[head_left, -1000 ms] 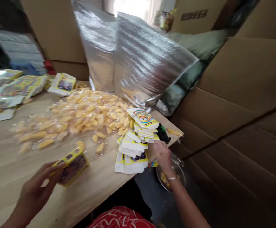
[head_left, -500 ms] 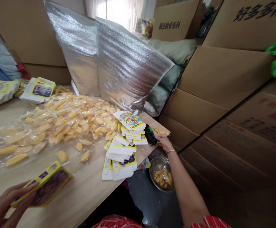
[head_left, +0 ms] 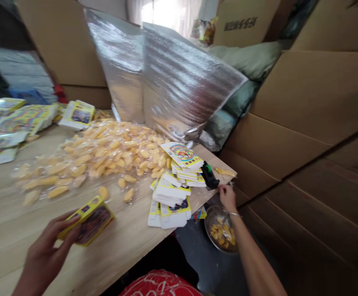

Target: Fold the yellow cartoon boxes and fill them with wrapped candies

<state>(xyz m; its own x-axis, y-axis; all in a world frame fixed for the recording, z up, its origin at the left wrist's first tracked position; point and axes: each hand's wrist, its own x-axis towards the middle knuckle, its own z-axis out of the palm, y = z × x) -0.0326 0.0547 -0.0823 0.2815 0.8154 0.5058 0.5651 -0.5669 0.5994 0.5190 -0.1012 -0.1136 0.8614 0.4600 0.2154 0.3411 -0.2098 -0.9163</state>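
while the left hand (head_left: 46, 244) grips a small yellow box (head_left: 94, 224) by its left end in the head view, the right hand (head_left: 227, 199) is at the far-right corner of the desk (head_left: 126, 234), fingers drawn together at the near end of a black dispenser (head_left: 209, 176) with a green part — whether they pinch anything i cannot tell. the yellow box is tilted above the near left of the desk, its dark printed panel facing near and right. just left of the dispenser lies a loose stack of flat cartons (head_left: 171, 193), reaching to the desk's near edge. farther left spreads a heap of wrapped yellow pieces (head_left: 120, 148), with two silver bags (head_left: 188, 82) standing behind it. more printed packs (head_left: 27, 119) lie at the far left — and below the right hand, lower than the desk, a round bowl (head_left: 209, 224) holds yellow pieces.
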